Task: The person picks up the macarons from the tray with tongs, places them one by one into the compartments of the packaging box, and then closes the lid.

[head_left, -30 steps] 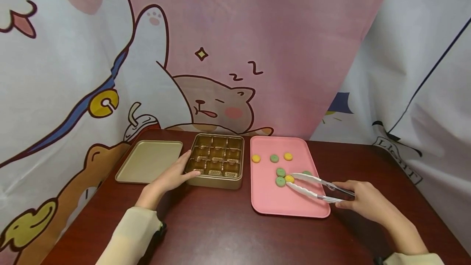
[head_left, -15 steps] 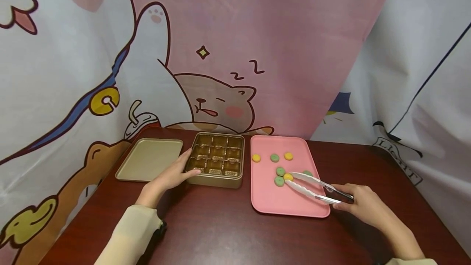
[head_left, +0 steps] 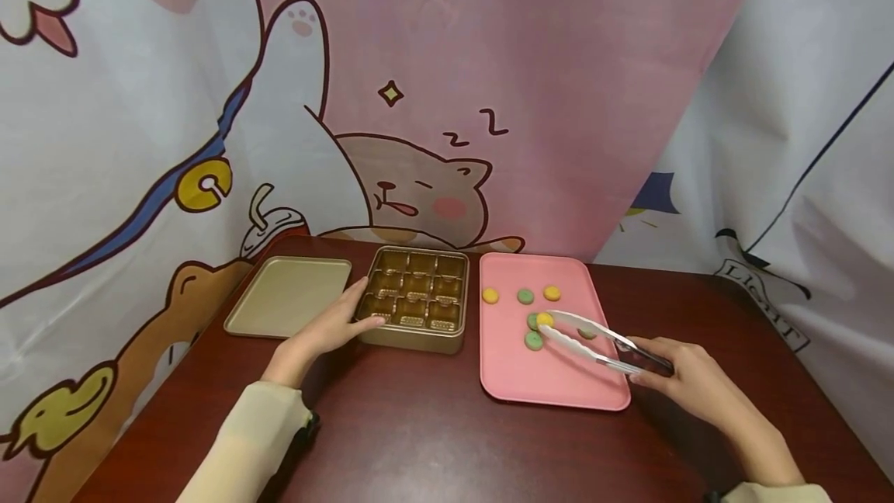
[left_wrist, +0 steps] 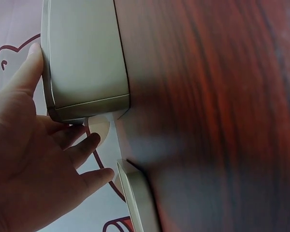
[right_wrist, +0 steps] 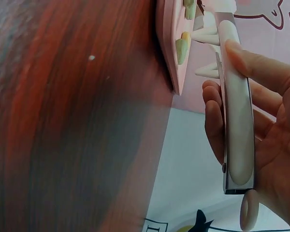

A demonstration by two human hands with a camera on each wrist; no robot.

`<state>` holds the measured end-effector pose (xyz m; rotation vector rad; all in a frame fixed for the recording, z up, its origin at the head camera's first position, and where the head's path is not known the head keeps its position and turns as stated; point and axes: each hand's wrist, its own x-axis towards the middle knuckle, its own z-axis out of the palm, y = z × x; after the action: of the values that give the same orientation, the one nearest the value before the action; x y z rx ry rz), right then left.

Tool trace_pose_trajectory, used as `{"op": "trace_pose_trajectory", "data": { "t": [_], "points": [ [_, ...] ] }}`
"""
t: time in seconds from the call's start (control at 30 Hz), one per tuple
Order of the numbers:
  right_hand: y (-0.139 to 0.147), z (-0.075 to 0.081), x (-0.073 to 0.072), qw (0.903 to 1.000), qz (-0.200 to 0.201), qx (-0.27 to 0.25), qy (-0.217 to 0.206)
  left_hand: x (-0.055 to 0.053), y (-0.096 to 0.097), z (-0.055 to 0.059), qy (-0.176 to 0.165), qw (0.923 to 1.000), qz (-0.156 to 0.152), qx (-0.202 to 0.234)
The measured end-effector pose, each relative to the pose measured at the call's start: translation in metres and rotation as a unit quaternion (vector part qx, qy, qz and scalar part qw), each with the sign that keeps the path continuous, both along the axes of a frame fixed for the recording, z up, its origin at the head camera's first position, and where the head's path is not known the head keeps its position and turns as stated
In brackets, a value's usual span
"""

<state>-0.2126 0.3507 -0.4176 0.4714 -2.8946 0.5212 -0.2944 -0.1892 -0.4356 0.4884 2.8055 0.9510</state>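
My right hand (head_left: 691,380) grips metal tongs (head_left: 573,345) with white scalloped ends, held over the pink tray (head_left: 517,379). Between the tong tips is a small round yellow piece (head_left: 545,319), like a candy or mini cookie, overlapping a green one behind it. In the right wrist view the thumb presses along the tongs' handle (right_wrist: 239,106), fingers on the other side. My left hand (head_left: 327,332) rests at the near left corner of a gold tin (head_left: 412,338) with a divided insert. Its thumb lies on the near rim, and its fingers extend along the left side.
Several more round pieces lie on the pink tray, among them a yellow one (head_left: 490,296) and a green one (head_left: 525,296). Left of the tin lies a flat gold lid (head_left: 289,297). A cartoon-printed cloth (head_left: 559,99) hangs behind the dark wooden table (head_left: 419,425).
The tongs have closed on the yellow piece and moved it up and slightly left, away from the lower green piece. My left hand stays at the tin; the head view has shifted slightly.
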Motion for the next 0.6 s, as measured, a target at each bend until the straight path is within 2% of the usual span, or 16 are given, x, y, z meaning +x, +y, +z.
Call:
{"op": "trace_pose_trajectory", "data": {
  "t": [0.23, 0.47, 0.6],
  "points": [
    [-0.010, 0.003, -0.006, 0.9993, 0.015, -0.008, 0.034, 0.000, -0.001, 0.002, 0.014, 0.9998, 0.005, -0.015],
    [-0.020, 0.006, -0.010, 0.9997, 0.007, -0.014, 0.018, 0.000, -0.001, 0.001, 0.019, 0.9997, 0.007, -0.017],
    [-0.027, 0.006, -0.011, 0.9986, 0.021, -0.029, 0.039, 0.001, -0.001, 0.000, 0.021, 0.9996, 0.008, -0.019]
  ]
}}
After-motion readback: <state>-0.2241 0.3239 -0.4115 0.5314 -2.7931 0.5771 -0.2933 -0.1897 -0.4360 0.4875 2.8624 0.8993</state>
